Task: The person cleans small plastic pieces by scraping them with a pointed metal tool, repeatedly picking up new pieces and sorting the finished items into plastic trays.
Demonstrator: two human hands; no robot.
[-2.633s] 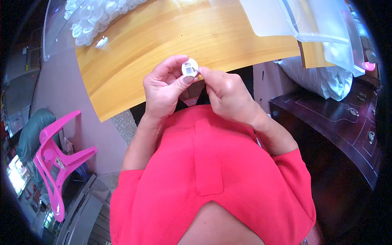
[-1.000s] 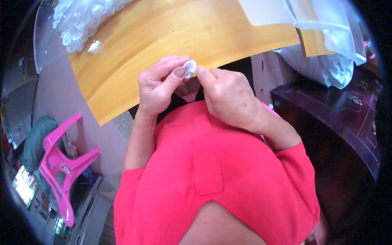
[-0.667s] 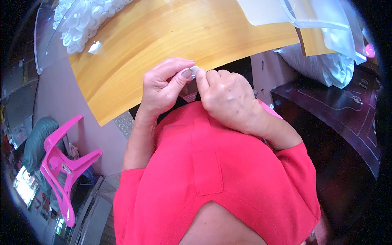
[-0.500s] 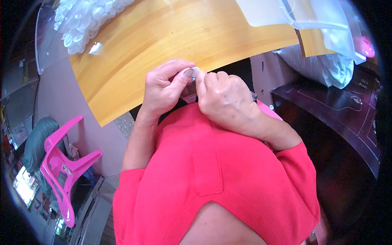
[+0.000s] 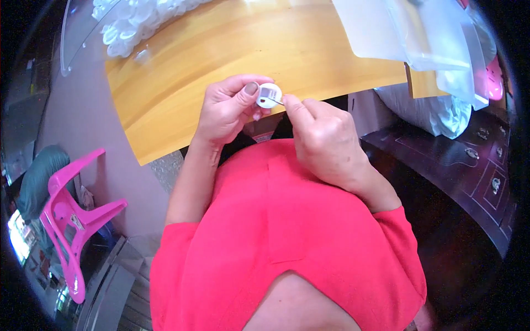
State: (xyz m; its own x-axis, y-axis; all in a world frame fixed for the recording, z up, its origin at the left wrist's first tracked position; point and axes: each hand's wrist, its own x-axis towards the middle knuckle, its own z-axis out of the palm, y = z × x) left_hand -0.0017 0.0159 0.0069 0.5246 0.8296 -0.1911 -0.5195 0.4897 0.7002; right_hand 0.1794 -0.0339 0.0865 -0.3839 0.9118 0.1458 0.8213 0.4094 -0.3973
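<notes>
The left hand (image 5: 229,107) pinches a small round white piece (image 5: 269,95) between thumb and fingertips, its forearm rising from the lower left with the wrist bent inward. The piece sits over the near edge of the wooden table (image 5: 182,105), its flat face turned up toward the camera; being round, it shows no clear long axis. A thin metal bit touches its right side, gripped in the closed fingertips of the right hand (image 5: 323,138), knuckles up, forearm coming in from the lower right. Further left a pink plastic stool (image 5: 72,215) stands on the floor; clear plastic bags (image 5: 425,38) lie at the table's right end.
</notes>
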